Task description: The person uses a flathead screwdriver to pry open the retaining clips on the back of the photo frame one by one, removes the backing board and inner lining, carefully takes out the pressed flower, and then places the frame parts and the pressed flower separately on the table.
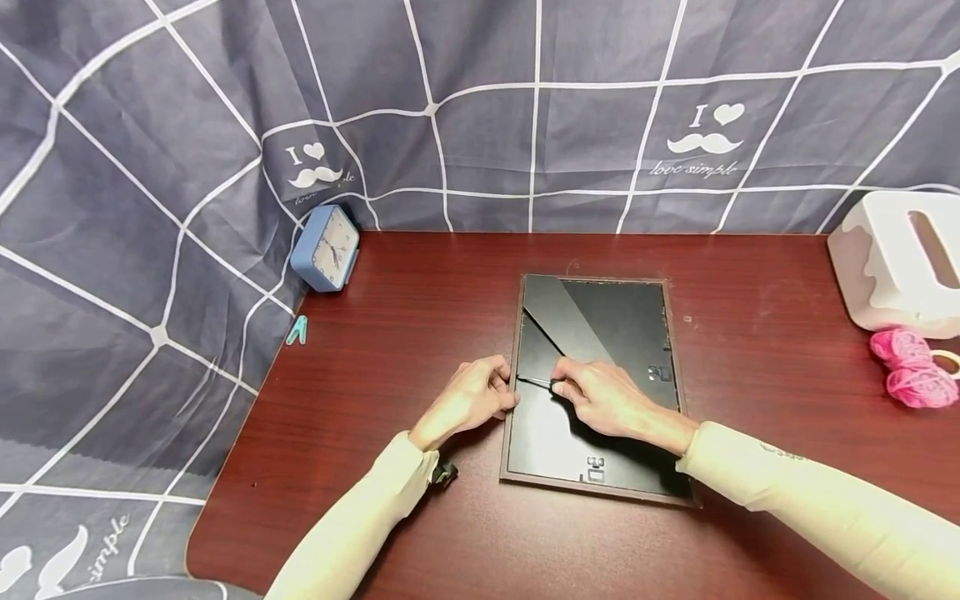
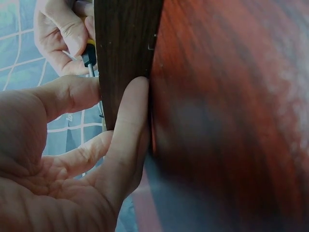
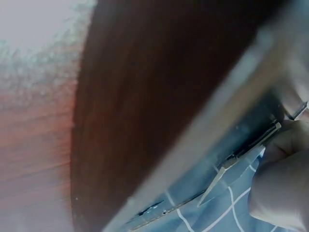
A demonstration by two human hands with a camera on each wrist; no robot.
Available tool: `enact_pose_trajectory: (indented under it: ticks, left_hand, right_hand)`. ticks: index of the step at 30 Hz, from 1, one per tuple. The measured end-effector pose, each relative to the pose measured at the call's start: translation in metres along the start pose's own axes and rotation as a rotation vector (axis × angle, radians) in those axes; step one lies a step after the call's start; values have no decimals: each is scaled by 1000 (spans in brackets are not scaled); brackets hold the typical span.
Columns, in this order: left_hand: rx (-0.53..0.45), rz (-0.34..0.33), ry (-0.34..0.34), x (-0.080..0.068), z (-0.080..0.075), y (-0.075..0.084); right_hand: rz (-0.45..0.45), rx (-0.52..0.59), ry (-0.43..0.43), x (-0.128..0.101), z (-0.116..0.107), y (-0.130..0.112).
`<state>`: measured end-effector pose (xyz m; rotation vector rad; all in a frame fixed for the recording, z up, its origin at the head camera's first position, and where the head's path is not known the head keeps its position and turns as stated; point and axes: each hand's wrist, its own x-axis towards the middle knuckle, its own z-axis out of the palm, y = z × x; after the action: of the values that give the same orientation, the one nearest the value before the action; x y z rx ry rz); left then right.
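A dark brown picture frame (image 1: 592,487) lies face down on the red-brown table (image 1: 390,350), its black backing board up. My left hand (image 1: 472,396) is at the frame's left rim and pinches it between thumb and forefinger; the left wrist view shows that left hand (image 2: 72,159) on the frame's rim (image 2: 125,48). My right hand (image 1: 600,400) rests on the backing and grips a small screwdriver (image 1: 534,382) whose thin shaft points left at the rim. In the left wrist view the screwdriver (image 2: 89,55) has a black and yellow handle. The right wrist view shows my fingertips (image 3: 282,179) beside a metal tab (image 3: 231,162).
A blue alarm clock (image 1: 326,247) stands at the table's back left with a teal clip (image 1: 297,330) near it. A white tissue box (image 1: 900,267), pink bundles (image 1: 911,367) and a tape roll (image 1: 947,360) sit at the right. Grey checked cloth (image 1: 480,125) hangs behind and left.
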<state>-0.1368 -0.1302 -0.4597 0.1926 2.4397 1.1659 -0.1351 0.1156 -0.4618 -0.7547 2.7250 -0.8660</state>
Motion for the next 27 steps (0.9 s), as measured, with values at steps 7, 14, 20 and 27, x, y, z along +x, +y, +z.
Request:
enact_pose_trajectory:
  ticks: [7,14,20,27]
  left_hand:
    - [9,8,2,0,0,0]
    - [18,10,6,-1,1,1]
    - [21,19,7,-1,1,0]
    - [34,37,7,-1,0,-2]
  right_hand:
    - [-5,-21,13,0,-1,-2]
    - [-10,-33,11,1,0,-2]
    - [-16,-34,2,1,0,-3]
    - [-17,-40,-5,2,-1,-5]
